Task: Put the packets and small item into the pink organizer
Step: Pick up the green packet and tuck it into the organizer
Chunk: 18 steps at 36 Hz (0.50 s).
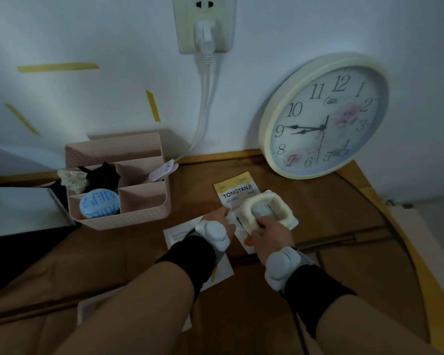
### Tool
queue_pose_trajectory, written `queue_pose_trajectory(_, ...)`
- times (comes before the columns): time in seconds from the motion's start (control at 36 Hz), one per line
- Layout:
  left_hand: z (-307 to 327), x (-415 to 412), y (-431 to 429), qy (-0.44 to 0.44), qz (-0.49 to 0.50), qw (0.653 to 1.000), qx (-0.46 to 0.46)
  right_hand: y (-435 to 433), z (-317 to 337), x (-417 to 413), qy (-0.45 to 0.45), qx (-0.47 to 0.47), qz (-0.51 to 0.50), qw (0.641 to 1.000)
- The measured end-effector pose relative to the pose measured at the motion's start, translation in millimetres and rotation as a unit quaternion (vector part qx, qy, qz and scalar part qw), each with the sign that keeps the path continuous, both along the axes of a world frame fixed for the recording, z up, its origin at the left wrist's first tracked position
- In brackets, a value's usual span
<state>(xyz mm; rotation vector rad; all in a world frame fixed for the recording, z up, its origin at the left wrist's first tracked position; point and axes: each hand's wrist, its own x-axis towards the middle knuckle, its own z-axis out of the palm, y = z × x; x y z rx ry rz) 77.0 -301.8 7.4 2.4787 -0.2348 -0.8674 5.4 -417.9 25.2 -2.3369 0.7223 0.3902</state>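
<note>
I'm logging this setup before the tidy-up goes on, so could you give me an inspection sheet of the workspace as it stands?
Surface: brown tabletop, dimly lit.
Job's things: pink organizer at the wall, its right compartments look empty; TONGYANJI packet flat on the table; second packet partly under the left arm; fluffy white band lying on the first packet.
Clutter: blue round lid, black item and pale crumpled item in the organizer.
Grippers: left hand fingers on the packet's edge; right hand holding the band.
Cables: white cables from the wall socket down behind the organizer.
Surroundings: wall clock leaning on the wall; yellow tape strips.
</note>
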Motion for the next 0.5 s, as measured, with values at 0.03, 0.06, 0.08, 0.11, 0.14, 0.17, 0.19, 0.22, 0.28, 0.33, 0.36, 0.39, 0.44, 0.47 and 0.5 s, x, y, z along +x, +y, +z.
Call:
queue_pose_trajectory(0.03, -1.2, 1.3, -5.2, 0.008, 0.002, 1.0, 0.0, -1.4, -1.2, 0.1, -0.002, 0.011, -0.005, 1.0)
queue_pose_trajectory(0.06, -2.3, 2.8, -10.1, 0.015, 0.013, 1.0, 0.0, -2.4, -3.4, 0.1, -0.005, 0.021, -0.007, 1.0)
queue_pose_trajectory(0.08, -2.8, 3.1, -14.9, 0.018, 0.03, 0.999, 0.001, -3.8, -5.4, -0.3, -0.007, 0.024, -0.009, 1.0)
queue_pose_trajectory(0.11, -3.6, 3.5, -20.2, 0.017, 0.051, 0.999, -0.001, -5.7, -7.9, -0.8, -0.01, 0.023, -0.01, 1.0)
queue_pose_trajectory(0.14, -3.3, 2.8, -23.1, 0.018, 0.062, 0.998, -0.008, -6.5, -9.7, -1.5, -0.014, 0.022, -0.011, 1.0)
queue_pose_trajectory(0.17, -3.7, 2.0, -25.2, 0.023, 0.056, 0.998, -0.013, -7.0, -11.7, -2.2, -0.017, 0.021, -0.011, 1.0)
queue_pose_trajectory(0.19, -3.6, 0.9, -26.2, 0.027, 0.04, 0.999, -0.008, -7.7, -12.5, -2.7, -0.019, 0.019, -0.012, 1.0)
queue_pose_trajectory(0.22, -4.0, -1.0, -26.1, 0.023, 0.033, 0.999, -0.005, -8.1, -12.3, -3.8, -0.021, 0.016, -0.013, 1.0)
queue_pose_trajectory(0.28, -6.4, -1.6, -21.8, -0.003, 0.058, 0.998, -0.018, -11.1, -11.1, -3.7, -0.033, -0.001, -0.011, 0.999)
queue_pose_trajectory(0.33, -2.2, -4.6, -15.7, -0.033, 0.104, 0.992, -0.059, -16.1, -5.0, -5.0, -0.043, -0.016, -0.012, 0.999)
queue_pose_trajectory(0.36, -2.7, -6.1, -11.4, -0.037, 0.14, 0.985, -0.089, -18.6, -4.6, -4.6, -0.038, -0.018, -0.009, 0.999)
queue_pose_trajectory(0.39, 0.7, -5.8, -6.0, -0.037, 0.178, 0.976, -0.122, -19.6, -1.7, -3.2, -0.033, -0.019, -0.009, 0.999)
queue_pose_trajectory(0.44, 1.1, -3.7, 4.0, -0.038, 0.245, 0.955, -0.165, -22.6, -0.4, 0.3, -0.007, -0.026, -0.006, 1.0)
queue_pose_trajectory(0.47, 5.3, -2.5, 10.1, -0.045, 0.258, 0.95, -0.172, -23.1, 1.2, 1.4, 0.006, -0.026, -0.005, 1.0)
queue_pose_trajectory(0.5, 9.9, -0.5, 16.9, -0.047, 0.267, 0.946, -0.18, -22.7, 2.2, 2.6, 0.016, -0.023, -0.004, 1.0)
